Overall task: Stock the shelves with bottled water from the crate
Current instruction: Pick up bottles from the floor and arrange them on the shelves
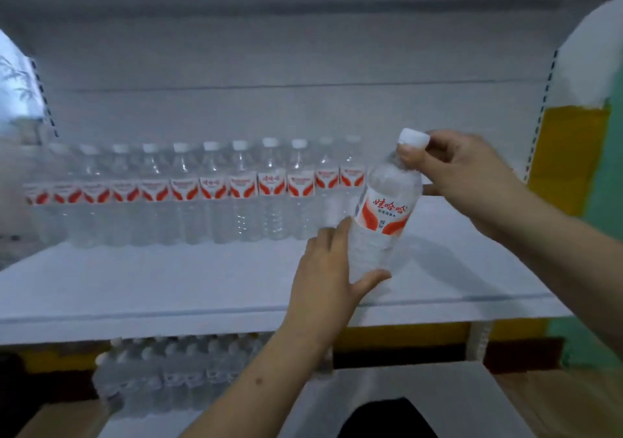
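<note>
The left hand (328,269) is wrapping its grip around the base of a clear plastic water bottle with a red-and-white label (384,208), tilting above the white shelf (168,289). The right hand (462,167) is pinching its white cap (414,139). A row of matching bottles (188,191) is standing along the shelf's back.

Dim, bluish light; soft blur throughout, perhaps motion; edges bowed.
</note>
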